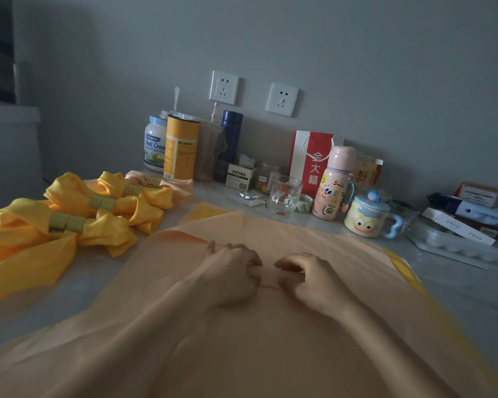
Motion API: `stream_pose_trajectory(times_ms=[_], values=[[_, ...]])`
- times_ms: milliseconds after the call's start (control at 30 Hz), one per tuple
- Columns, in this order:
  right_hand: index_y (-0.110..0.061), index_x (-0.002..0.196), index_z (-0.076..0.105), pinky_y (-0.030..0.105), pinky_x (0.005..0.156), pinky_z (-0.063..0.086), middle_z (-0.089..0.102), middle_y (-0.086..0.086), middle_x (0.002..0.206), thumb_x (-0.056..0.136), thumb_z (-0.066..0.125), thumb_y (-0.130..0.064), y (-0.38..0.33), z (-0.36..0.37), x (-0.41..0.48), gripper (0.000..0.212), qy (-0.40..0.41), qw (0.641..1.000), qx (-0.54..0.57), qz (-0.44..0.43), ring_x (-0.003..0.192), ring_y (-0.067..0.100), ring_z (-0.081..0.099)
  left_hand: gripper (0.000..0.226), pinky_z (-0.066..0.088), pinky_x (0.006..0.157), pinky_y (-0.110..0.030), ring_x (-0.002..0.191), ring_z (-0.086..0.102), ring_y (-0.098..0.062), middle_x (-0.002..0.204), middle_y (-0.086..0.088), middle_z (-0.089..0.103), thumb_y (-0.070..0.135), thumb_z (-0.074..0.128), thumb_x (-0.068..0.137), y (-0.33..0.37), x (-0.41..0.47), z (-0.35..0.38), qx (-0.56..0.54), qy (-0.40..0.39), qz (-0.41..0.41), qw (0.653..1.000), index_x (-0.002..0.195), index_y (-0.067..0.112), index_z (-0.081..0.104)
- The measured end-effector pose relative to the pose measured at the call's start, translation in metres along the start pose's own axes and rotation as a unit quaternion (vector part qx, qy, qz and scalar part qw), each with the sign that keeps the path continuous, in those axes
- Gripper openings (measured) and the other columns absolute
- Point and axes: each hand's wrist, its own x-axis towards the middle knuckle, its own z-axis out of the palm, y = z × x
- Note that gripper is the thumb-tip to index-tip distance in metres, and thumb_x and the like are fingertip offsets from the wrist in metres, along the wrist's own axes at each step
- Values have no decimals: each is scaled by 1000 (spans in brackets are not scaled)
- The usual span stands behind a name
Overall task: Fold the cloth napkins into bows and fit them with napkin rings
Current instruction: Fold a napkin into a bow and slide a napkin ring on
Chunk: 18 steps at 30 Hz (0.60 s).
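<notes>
A large peach cloth napkin (314,242) lies spread flat across the table in front of me. My left hand (230,268) and my right hand (308,277) sit close together at its middle, each pinching a small raised fold of the peach cloth between curled fingers. To the left lie several yellow napkin bows (104,234), each cinched by an olive-green napkin ring (66,222). A peach bow (181,183) with a ring lies behind them. A yellow napkin edge (403,268) shows under the peach cloth at the right.
Along the wall stand a milk powder jar (154,147), a yellow canister (181,147), a dark flask (230,139), a red paper bag (311,162), a glass mug (285,195), a pink bottle (332,185), a cartoon mug (367,218) and boxes (457,225) at the right.
</notes>
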Motion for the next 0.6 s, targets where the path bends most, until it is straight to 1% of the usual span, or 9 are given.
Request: stream_pose_trajectory(times_ms=[100, 167, 267, 333, 400, 433, 500, 533, 600], values=[[-21, 104, 68, 4, 77, 37, 64, -10, 104, 80, 63, -12, -1, -1, 1, 27, -14, 1000, 13, 2, 96, 2, 57, 30, 21, 112, -45, 121, 45, -14, 125, 10, 56, 35, 52, 86, -2, 1, -3, -5, -4, -1, 1000, 116, 32, 57], [-23, 95, 69, 4, 72, 39, 66, -10, 96, 78, 63, -11, -2, -1, 0, 21, -8, 1000, 23, 2, 90, 3, 59, 24, 23, 110, -46, 116, 49, -14, 117, 10, 60, 34, 52, 86, -2, 1, -4, -11, 1, 7, 1000, 109, 31, 59], [-23, 85, 65, 18, 74, 44, 67, -7, 89, 78, 60, -9, -6, -1, -4, 17, 37, 999, -6, -19, 87, 10, 60, 16, 25, 109, -42, 108, 53, -16, 108, 7, 63, 29, 48, 87, -1, -2, -4, -2, 38, 33, 999, 99, 28, 59], [-23, 83, 58, 25, 75, 39, 63, -6, 88, 78, 57, -9, -11, 0, -8, 15, 55, 997, -48, -36, 86, 14, 56, 15, 26, 107, -37, 107, 54, -18, 108, 6, 61, 27, 48, 88, 1, -4, -2, 28, 58, 54, 996, 99, 27, 57], [-23, 81, 50, 26, 69, 29, 54, -8, 84, 79, 55, -9, -14, 2, -10, 14, 62, 992, -98, -58, 82, 14, 47, 11, 31, 102, -35, 106, 54, -20, 108, 7, 60, 30, 48, 87, 3, -6, -1, 32, 66, 60, 996, 97, 29, 54], [-23, 80, 48, 25, 67, 25, 49, -10, 81, 79, 55, -9, -15, 2, -10, 15, 64, 989, -116, -68, 80, 13, 43, 7, 36, 98, -36, 105, 54, -22, 106, 9, 60, 36, 48, 86, 4, -6, -2, 15, 60, 49, 997, 92, 33, 51], [-23, 78, 46, 23, 65, 22, 40, -13, 76, 79, 56, -10, -16, 2, -10, 16, 61, 988, -126, -72, 79, 12, 40, 16, 46, 83, -36, 99, 54, -23, 100, 9, 59, 51, 48, 84, 8, -8, -6, -38, 36, -3, 999, 83, 35, 49], [-24, 77, 46, 23, 66, 23, 38, -13, 76, 78, 56, -10, -16, 2, -9, 17, 54, 989, -122, -67, 80, 12, 40, 21, 47, 78, -35, 96, 55, -24, 99, 7, 59, 53, 47, 86, 9, -8, -7, -57, 28, -25, 998, 81, 33, 52], [-28, 71, 42, 24, 70, 26, 40, -13, 78, 76, 56, -11, -16, -1, -8, 23, 29, 991, -119, -62, 81, 12, 40, 26, 46, 76, -33, 96, 56, -26, 101, 3, 60, 48, 45, 91, 11, -8, -8, -56, 35, -36, 997, 81, 28, 57]])
